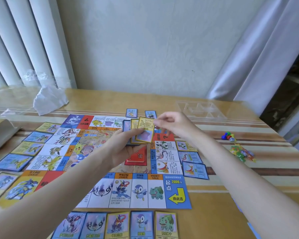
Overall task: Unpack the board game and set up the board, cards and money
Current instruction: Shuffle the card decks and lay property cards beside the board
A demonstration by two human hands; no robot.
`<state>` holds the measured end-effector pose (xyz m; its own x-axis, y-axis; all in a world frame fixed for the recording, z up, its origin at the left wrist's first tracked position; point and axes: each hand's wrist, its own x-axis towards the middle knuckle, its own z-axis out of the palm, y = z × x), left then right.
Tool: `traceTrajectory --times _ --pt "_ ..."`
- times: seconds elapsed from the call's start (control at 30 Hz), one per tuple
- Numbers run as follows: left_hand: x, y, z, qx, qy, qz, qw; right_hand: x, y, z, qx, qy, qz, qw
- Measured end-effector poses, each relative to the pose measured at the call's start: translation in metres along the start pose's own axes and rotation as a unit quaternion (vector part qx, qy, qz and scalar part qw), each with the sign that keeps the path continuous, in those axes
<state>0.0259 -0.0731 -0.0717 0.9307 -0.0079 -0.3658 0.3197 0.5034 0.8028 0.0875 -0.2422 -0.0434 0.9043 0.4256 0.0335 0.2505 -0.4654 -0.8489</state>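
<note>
The paper game board (pixel 140 190) lies unfolded on the table. Above its middle, my left hand (pixel 123 145) holds a small fan of property cards (pixel 138 131). My right hand (pixel 171 124) pinches the top right edge of the front yellow card (pixel 145 128). Property cards lie beside the board: a row along the near edge (pixel 141 225), several on the left (pixel 29 149), three on the right (pixel 193 163) and two at the far edge (pixel 140 113). A red card stack (pixel 138 157) sits on the board's centre.
A clear plastic tray (pixel 202 110) stands at the back right. Coloured pawns and a die (pixel 229 136) lie to the right, with a bright plastic packet (pixel 242 152) nearer. Crumpled clear wrapping (pixel 47 99) is at the back left, the box (pixel 0 133) at the left edge.
</note>
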Motion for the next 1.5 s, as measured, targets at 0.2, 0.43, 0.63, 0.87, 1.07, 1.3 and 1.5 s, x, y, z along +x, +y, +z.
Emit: traceTrajectory --times 0.2,0.43,0.63,0.87,1.07,1.3,1.5 --pt "-0.009 -0.005 -0.006 0.015 -0.012 0.007 1.0 0.011 0.0 0.022 -0.033 -0.032 0.017 0.999" --pt "-0.006 0.042 -0.05 0.003 0.05 0.062 0.997 0.065 -0.011 0.039 0.046 0.051 0.03 0.997" --pt "0.011 0.083 -0.103 -0.034 0.103 0.096 0.989 0.153 -0.031 0.087 -0.059 -0.013 -0.018 0.998" --pt "0.026 0.091 -0.13 -0.092 0.057 0.048 0.993 0.209 -0.026 0.119 -0.141 -0.039 -0.019 0.989" --pt "0.04 0.089 -0.136 -0.125 0.03 0.021 0.991 0.213 -0.011 0.119 -0.185 -0.036 -0.004 0.982" --pt "0.052 0.084 -0.136 -0.144 0.118 0.046 0.981 0.217 -0.001 0.121 -0.201 -0.035 -0.013 0.979" --pt "0.054 0.084 -0.137 -0.144 0.131 0.049 0.98 0.223 0.0 0.122 -0.242 -0.039 -0.028 0.969"
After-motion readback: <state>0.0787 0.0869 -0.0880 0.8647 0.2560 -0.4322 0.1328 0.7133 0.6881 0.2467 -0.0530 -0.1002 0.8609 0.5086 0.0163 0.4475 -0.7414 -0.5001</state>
